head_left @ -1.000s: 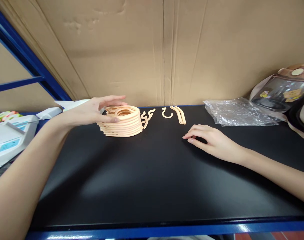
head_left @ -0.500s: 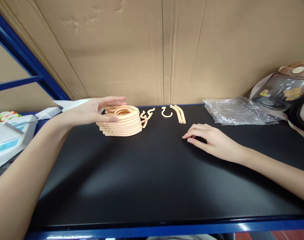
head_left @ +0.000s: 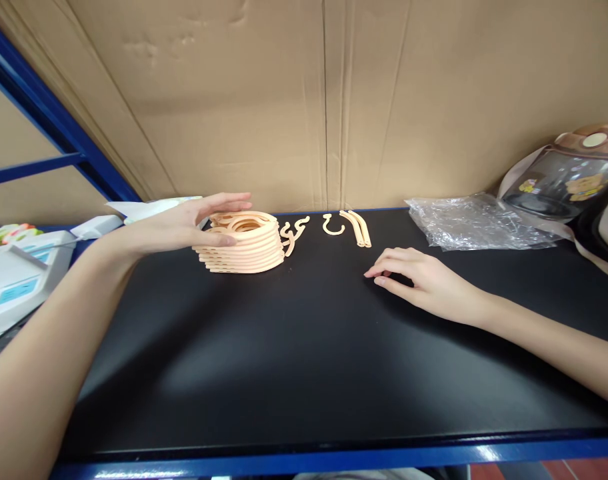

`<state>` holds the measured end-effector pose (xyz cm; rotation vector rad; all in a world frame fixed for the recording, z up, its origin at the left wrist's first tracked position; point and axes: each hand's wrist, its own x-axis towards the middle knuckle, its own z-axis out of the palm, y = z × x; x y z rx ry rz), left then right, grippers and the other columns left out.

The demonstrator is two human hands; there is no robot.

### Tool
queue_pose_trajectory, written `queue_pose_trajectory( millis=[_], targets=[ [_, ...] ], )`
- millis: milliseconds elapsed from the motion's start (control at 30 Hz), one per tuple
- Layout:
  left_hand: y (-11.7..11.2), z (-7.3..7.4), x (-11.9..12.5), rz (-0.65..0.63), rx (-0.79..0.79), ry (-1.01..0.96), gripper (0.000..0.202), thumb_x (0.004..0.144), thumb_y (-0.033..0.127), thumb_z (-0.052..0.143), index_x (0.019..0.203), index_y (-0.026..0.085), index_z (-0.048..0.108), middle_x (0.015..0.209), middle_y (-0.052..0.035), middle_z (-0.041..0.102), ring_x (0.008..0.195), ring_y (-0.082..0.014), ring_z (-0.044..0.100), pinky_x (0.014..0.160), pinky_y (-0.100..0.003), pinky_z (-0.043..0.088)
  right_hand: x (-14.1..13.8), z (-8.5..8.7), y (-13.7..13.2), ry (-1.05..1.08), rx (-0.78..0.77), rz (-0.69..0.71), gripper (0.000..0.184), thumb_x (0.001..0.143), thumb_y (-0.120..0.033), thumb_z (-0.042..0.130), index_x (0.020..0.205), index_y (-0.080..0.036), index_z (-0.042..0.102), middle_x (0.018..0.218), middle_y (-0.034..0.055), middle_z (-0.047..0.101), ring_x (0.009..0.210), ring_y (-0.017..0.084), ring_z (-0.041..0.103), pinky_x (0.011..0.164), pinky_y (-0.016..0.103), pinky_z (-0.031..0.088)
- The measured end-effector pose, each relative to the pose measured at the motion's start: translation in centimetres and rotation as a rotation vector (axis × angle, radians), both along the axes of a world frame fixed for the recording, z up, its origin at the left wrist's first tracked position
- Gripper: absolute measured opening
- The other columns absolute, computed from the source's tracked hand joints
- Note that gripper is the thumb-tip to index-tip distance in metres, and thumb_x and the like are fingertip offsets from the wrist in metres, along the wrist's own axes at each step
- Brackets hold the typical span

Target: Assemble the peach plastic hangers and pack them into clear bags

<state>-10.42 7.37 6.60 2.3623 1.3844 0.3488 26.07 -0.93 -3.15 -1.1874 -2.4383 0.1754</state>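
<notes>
Hangers (head_left: 249, 253) at left fingers (head_left: 229, 198), stickered bottle (head_left: 554, 183)

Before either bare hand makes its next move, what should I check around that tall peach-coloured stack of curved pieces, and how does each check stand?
1. Peach-coloured stack of curved pieces standing without toppling: ok.
2. Left hand gripping the stack firmly: cannot tell; its thumb overlaps the front, its fingers extend above.
3. Right hand free of any visible item: ok.
4. Small peach hooks beside the stack, loose from it: cannot tell.
5. Two slim, curved peach strips apart from both hands: ok.
6. Clear, crinkled plastic bag apart from both hands: ok.
</notes>
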Motion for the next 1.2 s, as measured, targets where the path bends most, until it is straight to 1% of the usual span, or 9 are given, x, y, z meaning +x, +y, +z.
queue_pose_trajectory(
  millis=[167, 367, 500, 633, 733, 833, 967, 1100, 1200],
  targets=[
    [0.0, 0.3, 0.2, 0.051, 0.011, -0.004, 0.09, 0.068, 0.066, 0.069, 0.146, 0.031, 0.038, 0.149, -0.0044, 0.045, 0.134, -0.0307, 0.045, 0.108, -0.04, 0.039, 0.0, 0.0, 0.0, 0.002, -0.002, 0.0, 0.024, 0.099, -0.03, 0.043, 0.104, -0.023, 0.066, 0.101, 0.0037, 0.068, 0.092, 0.019, 0.062, 0.084, 0.038, 0.045],
    [-0.3, 0.1, 0.3, 0.037, 0.112, -0.018, 0.08, 0.078, 0.067, 0.059, 0.145, 0.03, 0.037, 0.15, -0.0047, 0.043, 0.132, -0.0279, 0.044, 0.107, -0.042, 0.037, 0.0, 0.1, -0.1, 0.001, -0.009, -0.003, 0.024, 0.099, -0.03, 0.044, 0.105, -0.022, 0.066, 0.1, 0.0036, 0.068, 0.091, 0.019, 0.061, 0.083, 0.038, 0.045],
    [-1.1, -0.2, 1.9, 0.114, 0.41, 0.039, 0.071, 0.088, 0.072, 0.039, 0.138, 0.022, 0.047, 0.142, -0.0083, 0.051, 0.124, -0.0282, 0.048, 0.109, -0.048, 0.029, -0.1, 0.1, -0.1, 0.0, -0.008, -0.008, 0.025, 0.099, -0.03, 0.044, 0.105, -0.022, 0.066, 0.1, 0.0034, 0.068, 0.091, 0.019, 0.061, 0.083, 0.037, 0.044],
    [-2.4, -1.1, 4.4, -0.026, 0.769, 0.207, 0.054, 0.099, 0.055, 0.032, 0.13, 0.015, 0.05, 0.133, -0.0109, 0.056, 0.127, -0.0249, 0.046, 0.116, -0.049, 0.011, -0.1, 0.1, 0.0, 0.001, -0.008, -0.009, 0.024, 0.098, -0.029, 0.044, 0.105, -0.022, 0.066, 0.1, 0.0032, 0.068, 0.091, 0.019, 0.061, 0.084, 0.036, 0.044],
    [-3.6, -2.4, 6.4, -0.156, 0.87, 0.234, 0.043, 0.099, 0.046, 0.039, 0.126, 0.016, 0.054, 0.13, -0.01, 0.059, 0.132, -0.0263, 0.044, 0.117, -0.05, 0.011, -0.1, 0.0, 0.0, 0.003, -0.012, -0.013, 0.024, 0.099, -0.029, 0.044, 0.105, -0.022, 0.066, 0.101, 0.0028, 0.068, 0.093, 0.019, 0.061, 0.085, 0.036, 0.044],
    [-5.0, -4.0, 8.2, -0.3, 0.839, 0.247, 0.039, 0.099, 0.041, 0.043, 0.122, 0.014, 0.059, 0.128, -0.0121, 0.062, 0.133, -0.0283, 0.045, 0.117, -0.052, 0.016, 0.0, 0.0, 0.0, 0.001, -0.009, -0.013, 0.023, 0.098, -0.029, 0.045, 0.106, -0.022, 0.066, 0.101, 0.0026, 0.067, 0.093, 0.018, 0.061, 0.085, 0.036, 0.044],
    [-6.4, -6.1, 9.8, -0.428, 0.728, 0.25, 0.043, 0.098, 0.039, 0.047, 0.128, 0.011, 0.058, 0.136, -0.0144, 0.057, 0.133, -0.0293, 0.045, 0.115, -0.05, 0.025, 0.0, -0.1, 0.0, 0.011, -0.003, 0.0, 0.022, 0.098, -0.028, 0.046, 0.106, -0.022, 0.066, 0.1, 0.0025, 0.067, 0.092, 0.018, 0.061, 0.084, 0.036, 0.043],
    [-6.6, -7.6, 10.2, -0.458, 0.591, 0.269, 0.048, 0.096, 0.041, 0.052, 0.133, 0.01, 0.054, 0.143, -0.0146, 0.05, 0.132, -0.0288, 0.047, 0.109, -0.044, 0.039, 0.1, -0.1, 0.0, 0.019, -0.014, 0.0, 0.022, 0.099, -0.029, 0.045, 0.106, -0.023, 0.066, 0.101, 0.0023, 0.067, 0.091, 0.018, 0.061, 0.084, 0.036, 0.043],
    [-6.4, -8.1, 10.1, -0.454, 0.524, 0.275, 0.05, 0.096, 0.041, 0.052, 0.135, 0.01, 0.053, 0.144, -0.0143, 0.049, 0.13, -0.0279, 0.049, 0.108, -0.042, 0.041, 0.1, -0.1, 0.0, 0.016, -0.015, -0.003, 0.022, 0.099, -0.029, 0.046, 0.106, -0.023, 0.066, 0.1, 0.002, 0.067, 0.091, 0.017, 0.061, 0.084, 0.036, 0.043]
  ],
)
